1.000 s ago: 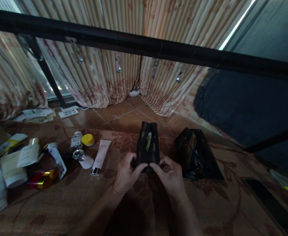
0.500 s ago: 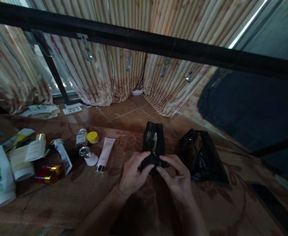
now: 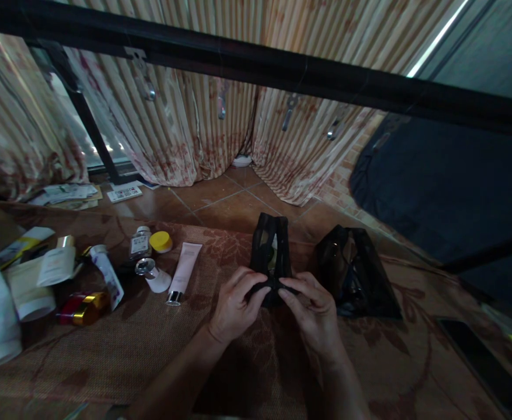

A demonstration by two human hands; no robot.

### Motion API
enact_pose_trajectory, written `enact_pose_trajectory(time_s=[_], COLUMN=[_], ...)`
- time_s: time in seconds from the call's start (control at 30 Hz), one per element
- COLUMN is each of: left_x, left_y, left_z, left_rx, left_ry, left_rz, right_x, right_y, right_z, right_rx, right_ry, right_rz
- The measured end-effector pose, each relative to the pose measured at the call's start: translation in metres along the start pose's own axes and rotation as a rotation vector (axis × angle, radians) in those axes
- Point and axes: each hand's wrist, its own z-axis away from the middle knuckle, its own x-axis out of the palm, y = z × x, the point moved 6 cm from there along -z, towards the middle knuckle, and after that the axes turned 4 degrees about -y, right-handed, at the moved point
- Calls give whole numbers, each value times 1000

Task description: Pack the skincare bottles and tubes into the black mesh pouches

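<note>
A small black mesh pouch (image 3: 262, 248) stands on the brown patterned cloth in front of me, its top parted and something pale showing inside. My left hand (image 3: 239, 303) pinches the near end of the pouch between thumb and fingers. From the other side my right hand (image 3: 312, 309) pinches the same near edge, the two thumbs close together. To the right of my hands sits a second black mesh bag (image 3: 361, 274), partly open, with dark contents that I cannot make out. A pink squeeze tube (image 3: 185, 271) lies left of my left hand.
Left on the cloth (image 3: 151, 356) are a small clear bottle (image 3: 140, 242), a yellow-lidded jar (image 3: 160, 241), a silver-capped white bottle (image 3: 153, 275), a red-and-gold container (image 3: 83, 308) and several tubes. A phone (image 3: 479, 356) lies at right. A black bar (image 3: 256, 55) with hooks crosses above.
Both hands keep their pinch on the pouch's near end, with the fingertips slightly shifted. The whole view has moved a little, so everything appears slightly higher and further left.
</note>
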Motion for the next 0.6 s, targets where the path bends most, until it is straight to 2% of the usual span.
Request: enact_pose_trajectory(time_s=[0.27,0.6], left_x=[2,7], left_y=[-7,-7], left_z=[1,4], left_rx=[-48,-21], left_ry=[69,41], left_rz=[47,120], right_x=[3,2], right_y=[7,-4], right_z=[1,-1], right_rx=[3,-37], right_ry=[32,60], right_rz=[-7,60])
